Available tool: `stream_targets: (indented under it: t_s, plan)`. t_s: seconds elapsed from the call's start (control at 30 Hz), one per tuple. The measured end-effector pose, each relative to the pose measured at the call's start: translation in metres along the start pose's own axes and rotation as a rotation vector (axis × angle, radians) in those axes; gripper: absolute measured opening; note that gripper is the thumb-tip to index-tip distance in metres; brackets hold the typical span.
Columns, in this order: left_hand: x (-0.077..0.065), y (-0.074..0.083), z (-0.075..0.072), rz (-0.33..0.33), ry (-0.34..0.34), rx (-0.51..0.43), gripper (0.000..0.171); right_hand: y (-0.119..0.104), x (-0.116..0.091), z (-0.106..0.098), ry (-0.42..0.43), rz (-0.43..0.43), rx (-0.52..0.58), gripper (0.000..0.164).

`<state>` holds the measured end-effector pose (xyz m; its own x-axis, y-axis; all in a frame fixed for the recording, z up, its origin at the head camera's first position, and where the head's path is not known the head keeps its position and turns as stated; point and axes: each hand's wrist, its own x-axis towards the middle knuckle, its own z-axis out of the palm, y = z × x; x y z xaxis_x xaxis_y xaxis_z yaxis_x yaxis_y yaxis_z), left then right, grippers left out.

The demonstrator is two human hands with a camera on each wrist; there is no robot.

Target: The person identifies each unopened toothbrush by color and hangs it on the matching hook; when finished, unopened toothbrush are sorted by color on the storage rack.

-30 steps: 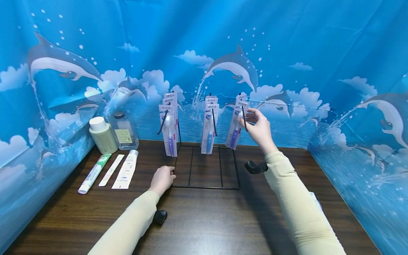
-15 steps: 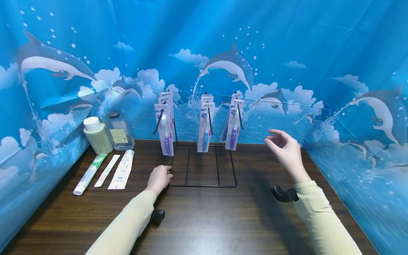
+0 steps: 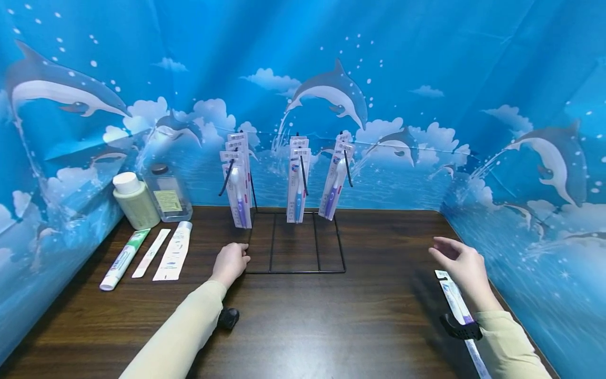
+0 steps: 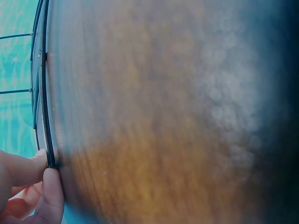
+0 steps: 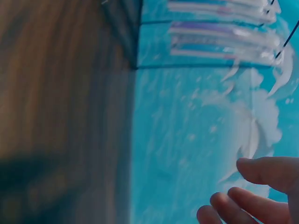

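Note:
My left hand (image 3: 230,264) is at the front left corner of a black wire display rack (image 3: 295,272). In the left wrist view its thumb and finger pinch the rack's base wire (image 4: 45,107). Packaged toothbrushes hang from three hooks: purple ones on the left (image 3: 240,202), a blue one in the middle (image 3: 298,200), a purple one on the right (image 3: 333,192). Over at the right side of the table, my empty right hand (image 3: 466,268) hovers with relaxed fingers and thumb apart. Beneath it lies another packaged toothbrush (image 3: 455,302), partly hidden by the wrist and camera.
Left of the rack stand a green bottle with a white cap (image 3: 137,202) and a clear bottle with a dark cap (image 3: 168,197). In front of them lie a green-and-white toothpaste tube (image 3: 124,260), a narrow white packet (image 3: 151,253) and a white tube (image 3: 175,252). A dolphin-print curtain (image 3: 402,68) encloses the table.
My right hand has let go of the right-hand toothbrush pack and moved right and down toward the pack on the table. The hanging pack has swung slightly. My left hand stays at the rack.

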<state>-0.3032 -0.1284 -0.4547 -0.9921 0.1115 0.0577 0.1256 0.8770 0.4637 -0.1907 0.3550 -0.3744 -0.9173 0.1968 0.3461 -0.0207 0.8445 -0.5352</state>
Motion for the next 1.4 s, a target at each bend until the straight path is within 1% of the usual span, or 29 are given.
stream_targets:
  t_s: [0.13, 0.23, 0.3, 0.4, 0.6, 0.77, 0.83, 1.0, 1.17, 1.4]
  plan:
    - [-0.001, 0.001, -0.001, 0.004, 0.007, -0.001, 0.036, 0.024, -0.013, -0.002, -0.053, 0.045, -0.077, 0.041]
    - [-0.001, 0.001, -0.002, 0.008, 0.014, 0.003, 0.036, 0.04, -0.019, -0.002, -0.126, 0.101, -0.117, 0.041]
    - [-0.001, 0.001, -0.001, 0.012, 0.016, 0.006, 0.036, 0.05, -0.022, -0.003, -0.167, 0.134, -0.138, 0.042]
    - [-0.001, 0.001, -0.001, 0.013, 0.012, 0.006, 0.036, 0.062, -0.024, -0.001, -0.206, 0.162, -0.166, 0.041]
    - [0.0, 0.0, 0.001, -0.006, 0.001, -0.012, 0.037, 0.073, -0.021, 0.004, -0.231, 0.185, -0.205, 0.039]
    - [0.0, 0.0, 0.001, -0.011, 0.006, -0.011, 0.037, 0.079, -0.02, 0.007, -0.301, 0.216, -0.207, 0.031]
    - [0.0, 0.0, 0.0, -0.011, 0.005, -0.009, 0.037, 0.08, -0.02, 0.008, -0.316, 0.233, -0.198, 0.028]
    - [0.0, 0.0, 0.0, -0.001, 0.007, -0.001, 0.036, 0.081, -0.021, 0.009, -0.297, 0.256, -0.196, 0.025]
    - [-0.001, 0.001, -0.001, -0.005, 0.005, 0.003, 0.037, 0.075, -0.022, 0.004, -0.265, 0.276, -0.187, 0.027]
    - [-0.001, 0.0, 0.0, -0.003, 0.006, -0.006, 0.036, 0.059, -0.021, -0.004, -0.159, 0.302, -0.155, 0.032]
